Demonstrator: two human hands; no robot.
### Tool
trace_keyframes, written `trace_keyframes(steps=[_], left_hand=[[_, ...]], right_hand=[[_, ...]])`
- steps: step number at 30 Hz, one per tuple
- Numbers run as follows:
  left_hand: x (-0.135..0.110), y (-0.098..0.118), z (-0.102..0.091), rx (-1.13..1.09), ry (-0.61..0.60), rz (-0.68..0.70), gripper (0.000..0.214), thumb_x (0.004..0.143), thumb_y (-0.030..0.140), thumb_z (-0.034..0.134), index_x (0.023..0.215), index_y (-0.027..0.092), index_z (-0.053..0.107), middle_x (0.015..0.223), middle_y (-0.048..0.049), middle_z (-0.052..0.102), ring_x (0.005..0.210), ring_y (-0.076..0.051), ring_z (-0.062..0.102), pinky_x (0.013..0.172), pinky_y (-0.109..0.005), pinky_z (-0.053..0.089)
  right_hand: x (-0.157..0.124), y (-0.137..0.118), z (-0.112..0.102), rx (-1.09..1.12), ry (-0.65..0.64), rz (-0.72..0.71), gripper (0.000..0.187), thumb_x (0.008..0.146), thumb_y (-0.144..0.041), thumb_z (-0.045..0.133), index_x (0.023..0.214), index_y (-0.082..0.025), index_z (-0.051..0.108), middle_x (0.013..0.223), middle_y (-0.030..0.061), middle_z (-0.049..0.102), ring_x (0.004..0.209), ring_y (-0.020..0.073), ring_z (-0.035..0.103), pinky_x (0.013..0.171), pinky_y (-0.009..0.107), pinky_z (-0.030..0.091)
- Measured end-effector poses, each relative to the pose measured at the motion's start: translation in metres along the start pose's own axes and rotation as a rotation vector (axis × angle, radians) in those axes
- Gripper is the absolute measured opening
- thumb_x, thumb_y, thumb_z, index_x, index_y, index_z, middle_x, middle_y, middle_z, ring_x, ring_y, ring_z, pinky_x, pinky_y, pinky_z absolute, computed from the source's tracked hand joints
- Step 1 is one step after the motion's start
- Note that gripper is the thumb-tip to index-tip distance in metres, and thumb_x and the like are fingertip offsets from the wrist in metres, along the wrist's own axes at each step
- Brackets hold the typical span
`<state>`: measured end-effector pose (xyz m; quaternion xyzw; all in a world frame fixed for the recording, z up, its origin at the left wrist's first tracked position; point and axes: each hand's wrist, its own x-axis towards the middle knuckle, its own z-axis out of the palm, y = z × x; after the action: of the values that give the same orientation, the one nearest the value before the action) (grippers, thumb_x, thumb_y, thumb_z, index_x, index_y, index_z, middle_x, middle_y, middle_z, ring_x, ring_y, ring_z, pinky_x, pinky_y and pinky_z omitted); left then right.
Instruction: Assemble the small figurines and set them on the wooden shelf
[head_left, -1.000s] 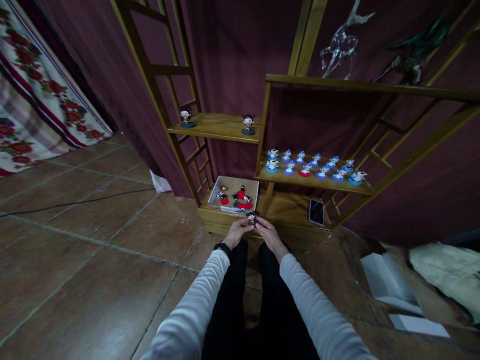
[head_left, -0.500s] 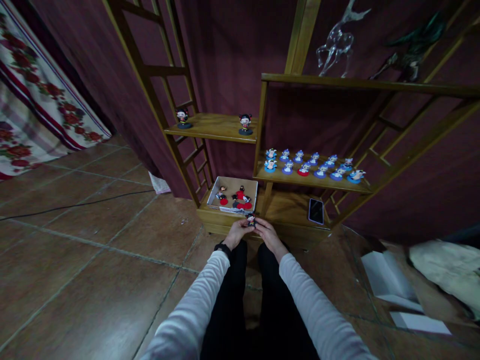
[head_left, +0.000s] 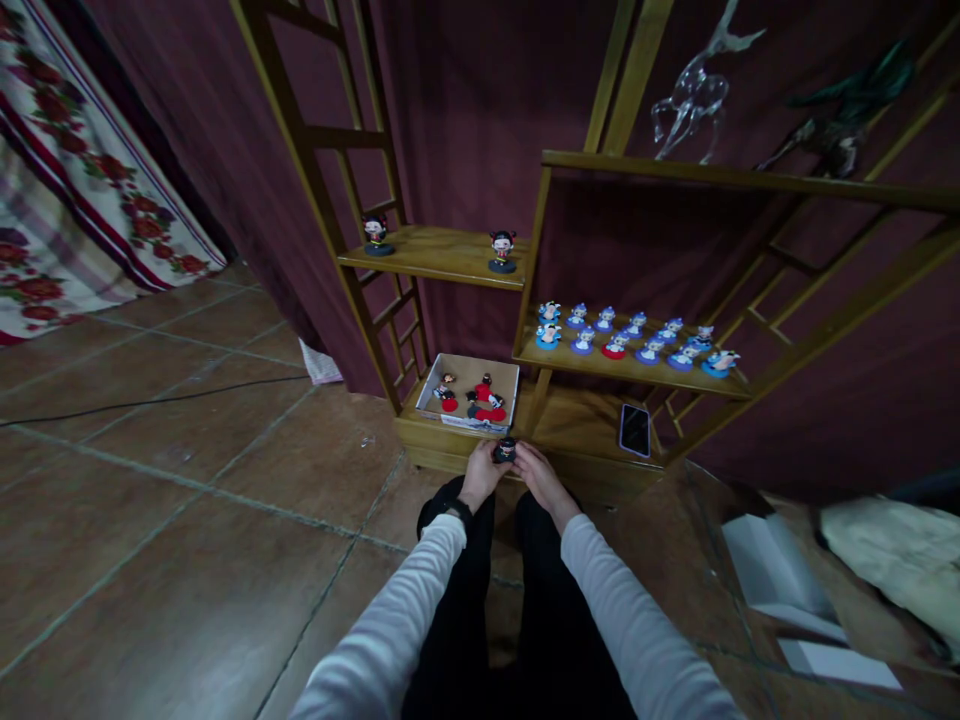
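Observation:
My left hand [head_left: 480,473] and my right hand [head_left: 534,472] meet in front of the low shelf, both pinching a small dark figurine [head_left: 505,450] between their fingertips. Just beyond them a shallow cardboard box [head_left: 470,372] holds a few red and black figurines [head_left: 484,398]. Two dark-haired figurines [head_left: 502,250] stand on the left wooden shelf [head_left: 435,252]. Several blue figurines [head_left: 630,335] stand in rows on the middle shelf to the right.
A phone [head_left: 634,429] lies on the bottom shelf. A clear glass deer [head_left: 694,95] and a dark ornament [head_left: 840,110] stand on the top shelf. White papers [head_left: 772,570] lie on the tiled floor at right. A floral cloth [head_left: 67,200] and a cable [head_left: 150,402] are at left.
The figurine in my hands has tipped so that its dark top faces me, and my hands have sunk slightly. The view has shifted a little.

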<state>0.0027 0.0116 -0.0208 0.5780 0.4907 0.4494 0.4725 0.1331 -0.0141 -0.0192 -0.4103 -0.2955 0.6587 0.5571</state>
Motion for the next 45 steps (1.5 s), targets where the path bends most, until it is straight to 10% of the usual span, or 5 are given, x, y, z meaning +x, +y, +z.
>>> trace_keyframes(steps=[10,20,34,45], left_hand=[[-0.006,0.004,0.003,0.174,0.023,0.176,0.048,0.056,0.002,0.066,0.101,0.018,0.064,0.096,-0.0078,0.058,0.091,-0.022,0.055,0.086,-0.033,0.041],[0.007,-0.007,-0.004,-0.143,-0.137,-0.097,0.026,0.055,0.015,0.073,0.079,0.010,0.064,0.076,-0.0057,0.067,0.073,-0.017,0.061,0.073,-0.030,0.046],[0.011,-0.011,-0.004,-0.282,-0.144,-0.139,0.034,0.051,0.015,0.076,0.083,0.010,0.067,0.077,-0.0054,0.068,0.072,-0.016,0.060,0.076,-0.031,0.045],[0.006,0.040,-0.073,-0.660,-0.359,-0.302,0.042,0.060,0.009,0.074,0.101,0.014,0.066,0.101,-0.0068,0.066,0.084,-0.010,0.061,0.083,-0.019,0.043]], right_hand=[[-0.001,-0.002,0.002,-0.006,-0.005,0.008,0.040,0.064,-0.044,0.068,0.097,-0.023,0.063,0.104,0.0060,0.067,0.101,0.0230,0.059,0.086,0.036,0.044],[0.001,-0.002,0.004,0.000,-0.027,0.059,0.039,0.069,-0.049,0.062,0.095,-0.021,0.065,0.107,0.0055,0.066,0.105,0.0217,0.057,0.088,0.033,0.044],[-0.003,-0.005,0.008,0.062,-0.047,0.016,0.038,0.068,-0.043,0.066,0.099,-0.021,0.065,0.110,0.0060,0.065,0.109,0.0223,0.056,0.095,0.037,0.040],[-0.001,-0.003,-0.005,0.095,-0.091,0.056,0.038,0.071,-0.044,0.064,0.100,-0.020,0.064,0.106,0.0084,0.066,0.102,0.0214,0.059,0.097,0.041,0.040]])
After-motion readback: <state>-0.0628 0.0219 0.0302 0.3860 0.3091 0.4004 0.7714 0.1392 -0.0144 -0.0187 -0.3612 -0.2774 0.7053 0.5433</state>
